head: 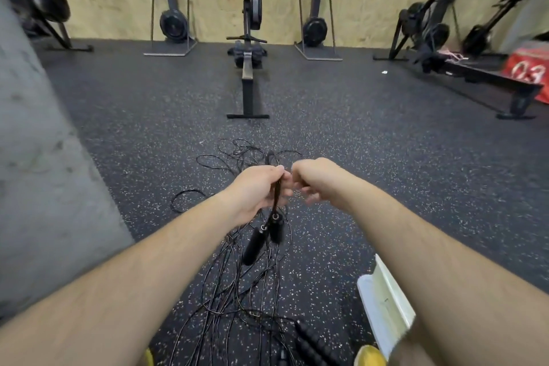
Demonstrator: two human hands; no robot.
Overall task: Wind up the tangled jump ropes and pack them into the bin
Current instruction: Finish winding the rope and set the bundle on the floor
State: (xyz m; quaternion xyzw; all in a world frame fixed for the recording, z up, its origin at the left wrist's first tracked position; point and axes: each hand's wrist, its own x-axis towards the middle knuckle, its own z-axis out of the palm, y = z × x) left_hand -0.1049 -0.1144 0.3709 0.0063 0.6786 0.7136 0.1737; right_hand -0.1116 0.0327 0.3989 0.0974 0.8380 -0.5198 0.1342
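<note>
The left hand (258,187) gripped the jump ropes (277,200), with two handles (254,244) hanging at 6 o'clock and the rest tangled on the floor (371,181). The right hand (315,180) was curled beside it (blurred, hold unclear). The bin (383,303) stood at 5 o'clock.

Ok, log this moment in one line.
left grip: holds jump rope, handles dangling | right grip: curled beside it, hold blurred | tangled ropes: on floor | bin: white, right of tangle
</note>
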